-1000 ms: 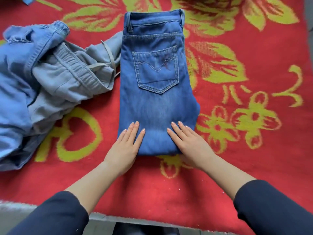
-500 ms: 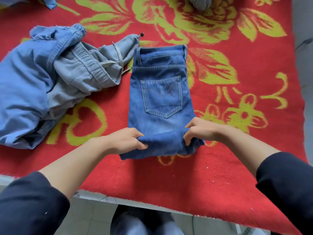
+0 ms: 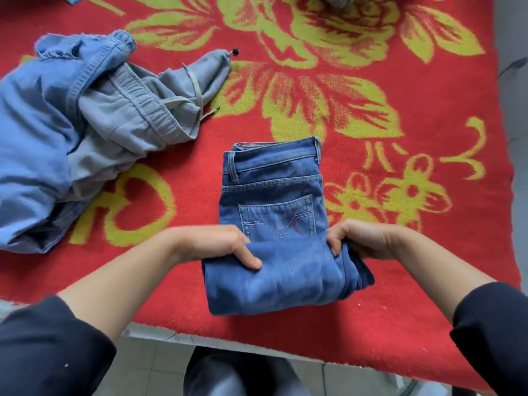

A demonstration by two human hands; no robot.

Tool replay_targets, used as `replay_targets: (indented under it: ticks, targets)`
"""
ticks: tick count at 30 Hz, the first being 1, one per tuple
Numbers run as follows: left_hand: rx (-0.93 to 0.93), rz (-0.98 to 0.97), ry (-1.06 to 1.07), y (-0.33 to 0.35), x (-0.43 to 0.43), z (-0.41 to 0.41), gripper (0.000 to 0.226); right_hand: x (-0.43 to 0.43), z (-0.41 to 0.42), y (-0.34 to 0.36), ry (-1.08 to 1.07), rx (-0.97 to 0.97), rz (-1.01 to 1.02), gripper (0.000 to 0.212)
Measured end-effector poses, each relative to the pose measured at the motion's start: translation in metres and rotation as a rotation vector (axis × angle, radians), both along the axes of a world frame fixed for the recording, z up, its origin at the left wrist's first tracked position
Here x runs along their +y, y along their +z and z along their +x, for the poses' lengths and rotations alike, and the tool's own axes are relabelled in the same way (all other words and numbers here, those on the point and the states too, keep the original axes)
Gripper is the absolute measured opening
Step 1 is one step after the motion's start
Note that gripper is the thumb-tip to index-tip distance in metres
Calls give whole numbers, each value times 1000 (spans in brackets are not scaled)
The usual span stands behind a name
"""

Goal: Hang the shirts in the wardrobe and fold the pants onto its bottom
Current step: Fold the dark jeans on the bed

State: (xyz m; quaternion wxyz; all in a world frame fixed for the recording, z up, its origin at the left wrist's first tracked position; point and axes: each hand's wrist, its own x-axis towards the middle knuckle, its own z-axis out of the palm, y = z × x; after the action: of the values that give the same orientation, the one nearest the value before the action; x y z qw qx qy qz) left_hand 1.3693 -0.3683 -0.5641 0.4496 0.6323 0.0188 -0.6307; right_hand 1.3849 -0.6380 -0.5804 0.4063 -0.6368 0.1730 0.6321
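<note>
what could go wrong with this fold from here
The right hand bunches the jeans' edge, which is already wrinkled and sticking out on that side, so the fold may land crooked. The left hand pinches only with thumb and fingertips, so the thick layer could slip. The folded bundle sits near the blanket's front edge and might slide off.

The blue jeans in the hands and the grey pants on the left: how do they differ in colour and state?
The blue jeans are dark blue denim; the grey pants are pale grey with an elastic waistband. The blue jeans lie flat and neatly folded, with the left hand and right hand gripping the near fold; the grey pants lie crumpled and untouched. Both rest on the red blanket.
</note>
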Motion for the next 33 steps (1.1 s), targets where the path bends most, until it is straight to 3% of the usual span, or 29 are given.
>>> replay_targets:
  ticks: [5, 9, 11, 15, 18, 20, 23, 27, 29, 33]
  targets:
    - [-335, 118, 1, 12, 9, 69, 17, 0, 51, 5, -192, -292, 8, 45]
    - [-846, 368, -215, 3, 1, 106, 27, 10, 80, -2, -376, -569, -98, 19]
    - [-992, 436, -217, -10, -3, 116, 28, 15, 87, -11, -460, -692, -157, 12]
    - [-1227, 544, -250, -43, -9, 128, 21, 28, 89, -29, -473, -927, -327, 29]
    - [-1294, 611, -261, -68, -12, 132, 30, 34, 83, -38, -179, -1157, -509, 47]
    - [-1306, 635, -244, -80, -12, 135, 29, 36, 82, -43, 7, -1202, -462, 60]
    - [-1265, 648, -205, -91, -15, 138, 31, 36, 90, -55, 70, -1065, -326, 71]
    - [-1081, 710, 8, -97, -18, 142, 53, 39, 104, -65, -26, -927, -342, 95]
    - [-1022, 706, -1, -101, -14, 144, 55, 42, 113, -67, 5, -887, -365, 103]
    - [-925, 563, -161, -108, 0, 154, 56, 49, 147, -63, 459, -821, -501, 109]
